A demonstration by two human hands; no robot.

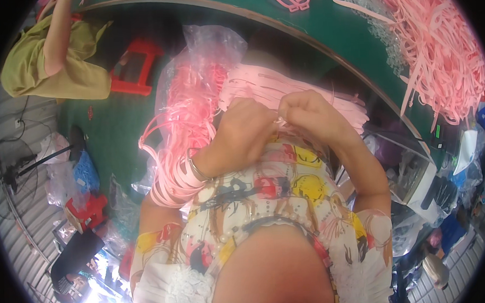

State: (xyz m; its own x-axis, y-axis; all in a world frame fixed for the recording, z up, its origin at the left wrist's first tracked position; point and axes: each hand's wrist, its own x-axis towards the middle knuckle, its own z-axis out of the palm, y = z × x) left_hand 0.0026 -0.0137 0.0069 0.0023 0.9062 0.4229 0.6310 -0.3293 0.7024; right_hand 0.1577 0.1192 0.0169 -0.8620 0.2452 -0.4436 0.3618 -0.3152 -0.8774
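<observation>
My left hand (245,124) and my right hand (310,110) are close together in front of my chest, both with curled, pinching fingers. Between the fingertips shows a small, pale pinkish piece (280,122), too small and mostly covered to name. A thick bunch of looped pink straps (170,182) hangs over my left forearm beside the wrist bangle (192,160). Just beyond my hands lies a flat layer of pink straps (275,86). To its left, a clear plastic bag (215,40) holds more pink strands.
A green table (324,35) with a curved edge runs across the far side. On its right is a large heap of pink straps (440,48) near small clear pieces (381,31). A red stool (139,69) and a person in olive clothing (57,65) are at far left.
</observation>
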